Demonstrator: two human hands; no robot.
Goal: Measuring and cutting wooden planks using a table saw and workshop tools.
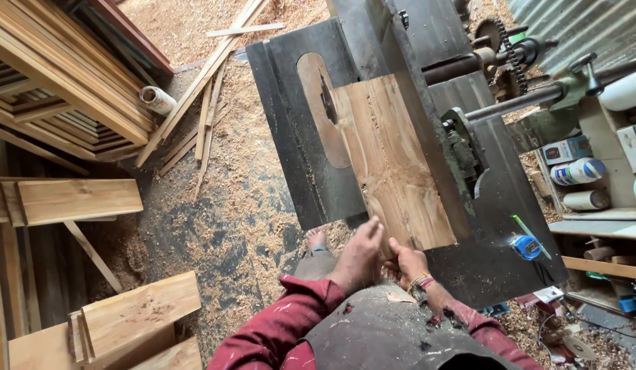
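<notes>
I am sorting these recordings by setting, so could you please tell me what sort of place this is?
Most likely a woodworking shop. A dark metal table saw carries a brown wooden board that both hands hold, pale sawdust covers the floor, and stacked light wooden planks lie alongside.

Sawdust [242, 199] is covering the floor across the centre and top of the frame. Stacked long planks [64, 75] are lying diagonally at upper left, with a white pipe piece [155, 99] resting just beside their lower edge. Thin wood strips [208, 89] are leaning and lying across the sawdust at upper centre. Cut boards [78, 200] are sitting at mid left; more boards [136, 315] are sitting at lower left. A blue tape measure [527, 247] is resting at lower right, a green pencil [530, 233] just beside it. At the right edge, cylindrical containers [578, 171] are lying on a shelf [599, 231]. Corrugated metal sheeting [578, 24] is showing at upper right.
</notes>
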